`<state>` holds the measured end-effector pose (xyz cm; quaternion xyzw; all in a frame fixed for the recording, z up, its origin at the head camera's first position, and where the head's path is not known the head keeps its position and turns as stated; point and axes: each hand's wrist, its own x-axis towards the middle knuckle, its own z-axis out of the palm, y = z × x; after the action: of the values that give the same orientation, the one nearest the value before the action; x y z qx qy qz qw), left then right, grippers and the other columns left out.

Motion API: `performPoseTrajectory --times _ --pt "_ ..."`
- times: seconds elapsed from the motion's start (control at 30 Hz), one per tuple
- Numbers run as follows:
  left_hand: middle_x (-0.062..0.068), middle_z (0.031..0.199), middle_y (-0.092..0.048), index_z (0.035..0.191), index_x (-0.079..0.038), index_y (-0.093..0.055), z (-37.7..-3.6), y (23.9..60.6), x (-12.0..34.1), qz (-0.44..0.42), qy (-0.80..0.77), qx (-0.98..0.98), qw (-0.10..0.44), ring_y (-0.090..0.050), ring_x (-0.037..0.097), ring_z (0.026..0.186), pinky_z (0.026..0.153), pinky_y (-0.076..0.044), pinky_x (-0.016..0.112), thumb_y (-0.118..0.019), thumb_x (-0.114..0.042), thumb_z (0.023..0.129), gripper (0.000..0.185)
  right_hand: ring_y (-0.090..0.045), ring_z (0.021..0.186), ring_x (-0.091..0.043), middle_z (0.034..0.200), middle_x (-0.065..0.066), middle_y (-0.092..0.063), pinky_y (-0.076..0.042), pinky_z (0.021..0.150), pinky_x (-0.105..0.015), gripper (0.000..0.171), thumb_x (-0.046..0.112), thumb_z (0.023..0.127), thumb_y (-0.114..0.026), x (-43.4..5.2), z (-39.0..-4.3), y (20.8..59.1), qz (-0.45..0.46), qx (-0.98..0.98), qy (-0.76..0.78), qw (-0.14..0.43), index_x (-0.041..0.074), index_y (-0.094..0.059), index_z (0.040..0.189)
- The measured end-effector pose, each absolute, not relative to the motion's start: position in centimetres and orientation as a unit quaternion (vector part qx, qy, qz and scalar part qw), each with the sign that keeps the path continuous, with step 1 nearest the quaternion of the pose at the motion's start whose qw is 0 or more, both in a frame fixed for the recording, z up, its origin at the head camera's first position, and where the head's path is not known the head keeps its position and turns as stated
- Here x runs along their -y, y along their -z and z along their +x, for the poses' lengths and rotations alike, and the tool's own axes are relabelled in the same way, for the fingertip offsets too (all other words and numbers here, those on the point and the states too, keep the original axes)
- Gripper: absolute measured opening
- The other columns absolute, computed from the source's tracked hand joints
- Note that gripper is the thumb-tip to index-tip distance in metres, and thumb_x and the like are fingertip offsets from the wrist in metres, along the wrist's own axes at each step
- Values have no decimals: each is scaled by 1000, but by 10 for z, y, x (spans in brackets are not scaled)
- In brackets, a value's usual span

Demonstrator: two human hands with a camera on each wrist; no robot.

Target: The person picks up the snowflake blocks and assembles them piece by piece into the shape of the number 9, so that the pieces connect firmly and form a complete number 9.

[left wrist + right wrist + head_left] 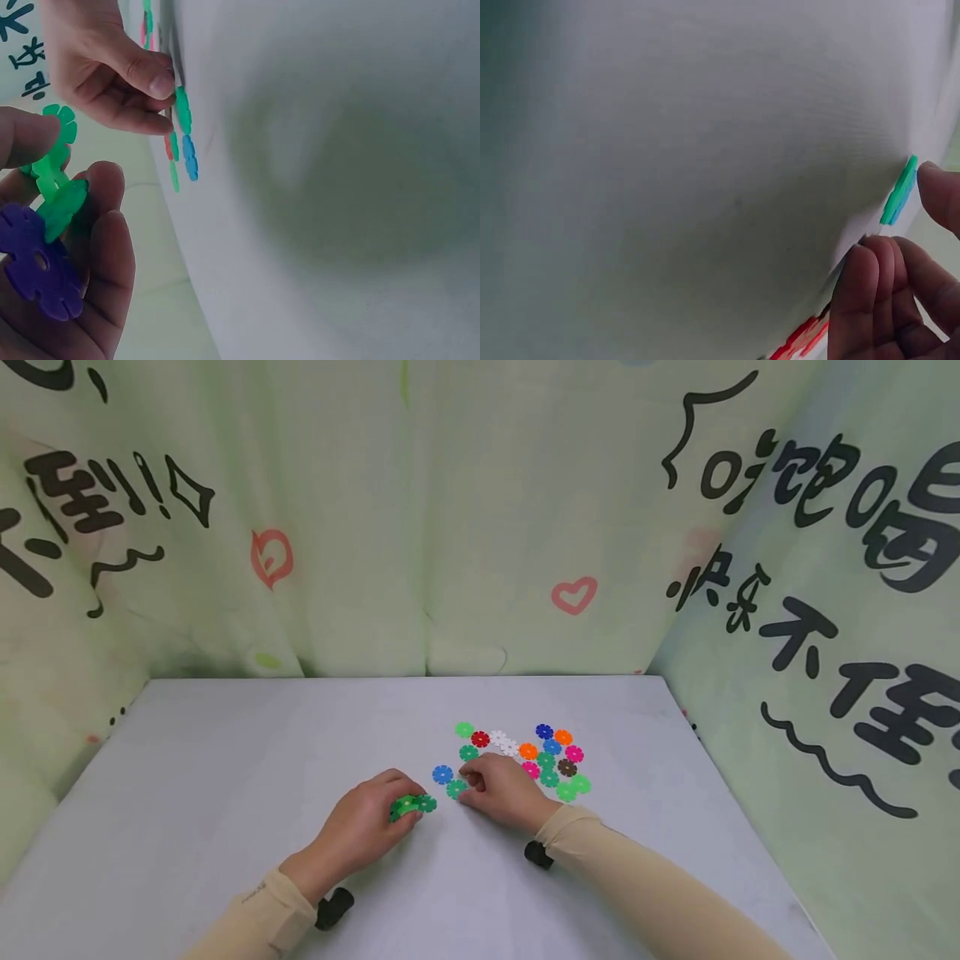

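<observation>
On our grey counter (225, 760), left hand (360, 831) fingers curl around joined snowflake discs (411, 806); right hand (502, 789) fingers pinch a teal disc (456, 788) lying flat.

Loose discs (551, 747) lie on the table (225, 760), right of both hands.

Head cam gives us a high forward-down view of the whole table (225, 760). Both wrist cams sit low, skimming it (very close); all three share the teal disc (456, 788).
</observation>
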<state>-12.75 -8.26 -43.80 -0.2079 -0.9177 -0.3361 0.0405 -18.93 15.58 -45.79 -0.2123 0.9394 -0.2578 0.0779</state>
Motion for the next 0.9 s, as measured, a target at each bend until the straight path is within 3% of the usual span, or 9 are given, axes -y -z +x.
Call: performPoseTrajectory --times 0.3,0.53,0.77,0.9 --pt "-13 98 -63 95 -22 -71 -127 439 82 -206 333 918 56 -62 9 85 77 -53 36 -78 -14 85 15 -53 82 -15 86 3 -57 -49 71 -26 27 24 84 -81 -147 -193 460 -193 -950 229 84 10 -72 105" --pt "-14 95 -64 91 -23 -71 -128 440 82 -202 328 919 82 -63 10 81 71 -52 34 -79 -16 84 13 -56 77 -16 82 3 -58 -50 67 -27 25 20 82 -82 -147 -193 459 -145 -944 269 121 14 -61 94" --pt "-13 94 -64 91 -21 -74 -128 441 82 -201 326 919 89 -63 10 80 68 -51 33 -79 -15 82 12 -57 78 -14 83 5 -59 -51 69 -26 17 17 88 -77 -152 -174 447 -165 -914 352 116 14 -64 100" --pt "-13 93 -64 89 -20 -75 -129 440 81 -200 325 920 95 -64 11 79 68 -51 33 -80 -13 81 12 -63 76 -17 83 0 -63 -55 69 -28 13 14 91 -74 -153 -159 436 -179 -862 456 131 9 -68 101"
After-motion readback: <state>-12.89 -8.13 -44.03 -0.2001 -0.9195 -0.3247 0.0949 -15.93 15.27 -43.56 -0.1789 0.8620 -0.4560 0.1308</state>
